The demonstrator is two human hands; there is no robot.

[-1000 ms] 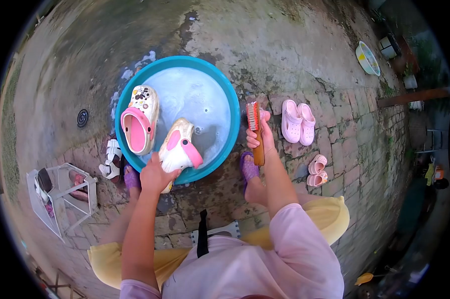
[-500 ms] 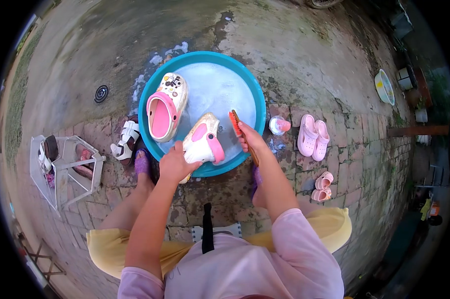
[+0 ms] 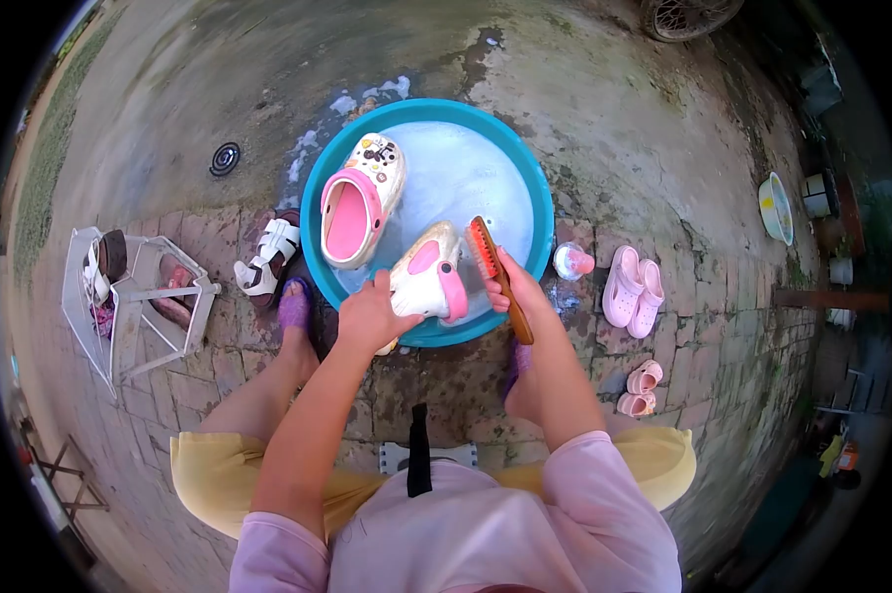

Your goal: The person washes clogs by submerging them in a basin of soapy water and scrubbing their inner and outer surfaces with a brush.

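My left hand (image 3: 372, 314) grips a white clog (image 3: 418, 285) with a pink lining and strap, tilted over the near rim of a teal basin (image 3: 542, 212). In my right hand (image 3: 517, 290) is a scrub brush (image 3: 503, 282) with a wooden back and orange-red bristles. The bristles face the clog, with a small gap between them. A second white clog (image 3: 364, 203), pink inside and decorated with charms on its toe, rests in the basin's left side. Cloudy, soapy water (image 3: 461, 178) fills the basin.
Right of the basin stand a clear bottle with a pink top (image 3: 573, 261), pink clogs (image 3: 633, 293) and small pink shoes (image 3: 641, 387). White sandals (image 3: 269, 259) and a white rack of shoes (image 3: 164, 296) are on the left. A black coil (image 3: 225, 159) and a white tub (image 3: 775, 210) lie farther out.
The brush has turned so that more of its wooden back and bristles show, still close to the clog. The whole view has shifted slightly, while my left hand keeps its hold.
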